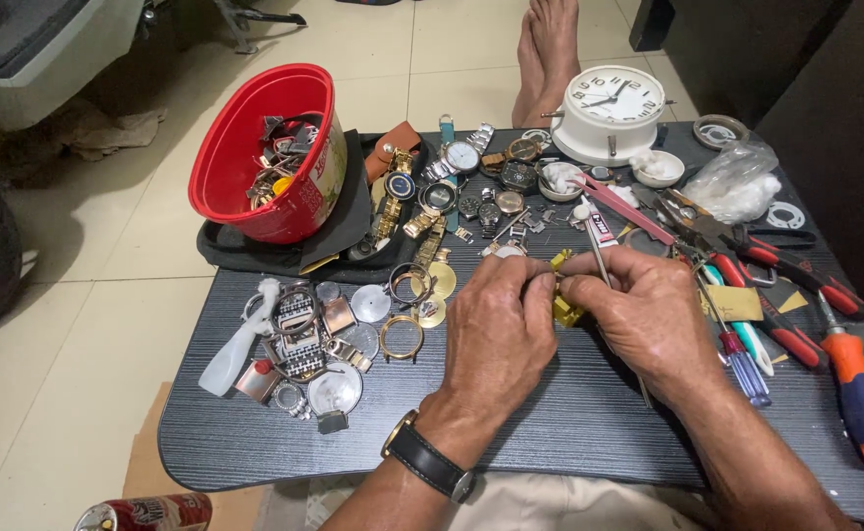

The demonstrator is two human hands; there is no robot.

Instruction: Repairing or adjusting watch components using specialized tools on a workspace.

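My left hand point(499, 329) and my right hand point(648, 315) meet at the middle of a dark low table point(550, 433). Both pinch a small yellow tool point(565, 310) between their fingertips. A thin metal rod point(601, 265) runs up from under my right hand. My left wrist wears a watch with a black strap point(427, 462). Just beyond the hands lie several wristwatches point(457, 182) and loose watch parts.
A red bucket point(255, 147) of metal parts stands at the back left. A white alarm clock point(611, 108) stands at the back. Red-handled pliers point(776, 261) and screwdrivers point(860, 388) lie at the right. Watch cases and rings point(324, 339) and a white squeeze bottle point(235, 349) lie at the left. Bare feet point(548, 49) rest beyond the table.
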